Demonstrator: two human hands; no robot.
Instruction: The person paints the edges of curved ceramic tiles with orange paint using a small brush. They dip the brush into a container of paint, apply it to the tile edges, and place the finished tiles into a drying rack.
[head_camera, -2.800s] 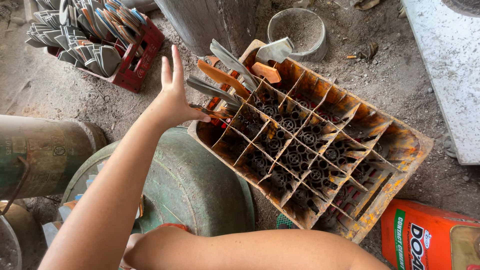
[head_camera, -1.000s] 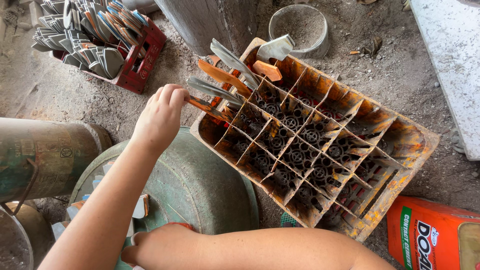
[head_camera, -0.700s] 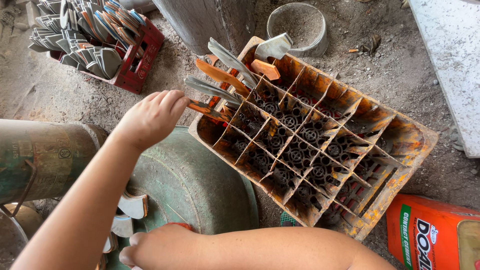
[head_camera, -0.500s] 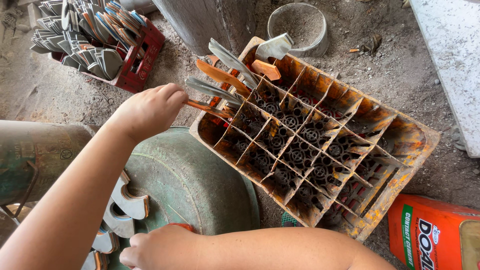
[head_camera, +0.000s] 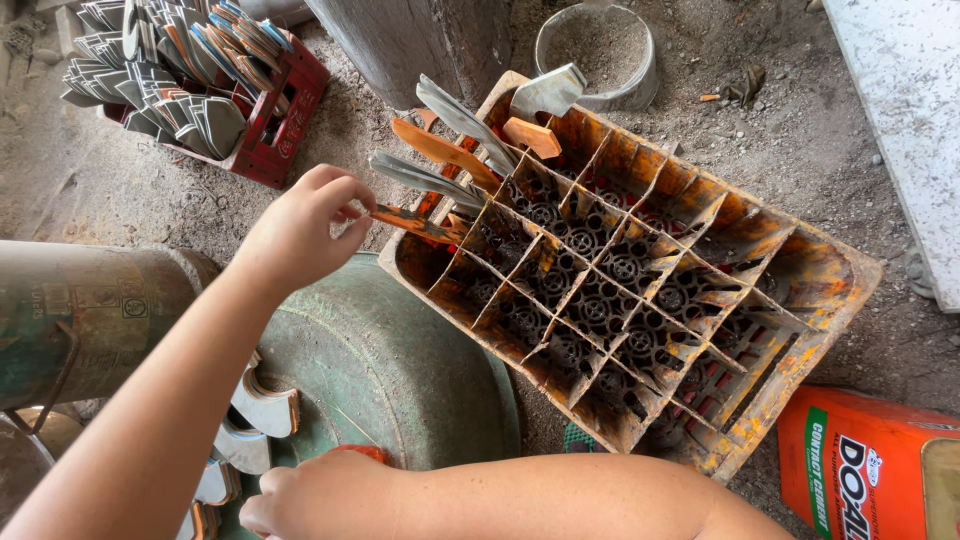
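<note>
Two hands — left hand (head_camera: 300, 235) now pinching orange strip (head_camera: 415, 223), crate (head_camera: 830, 290) unmoved

Dirt floor (head_camera: 150, 190): orange crate (head_camera: 820, 300), red crate (head_camera: 290, 120)

Two crates (head_camera: 640, 270) (head_camera: 285, 110), two hands (head_camera: 300, 235) (head_camera: 310, 495), one orange can (head_camera: 870, 470).

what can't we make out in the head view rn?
- Right hand: fingers cut off by the bottom edge; what they grip is hidden.
- Left hand: fingertips cover the near end of the orange piece.
- Orange crate: compartment bottoms too dark to read.
- Orange can: cut by the frame corner.
- Red crate: far side cut by the top edge.
</note>
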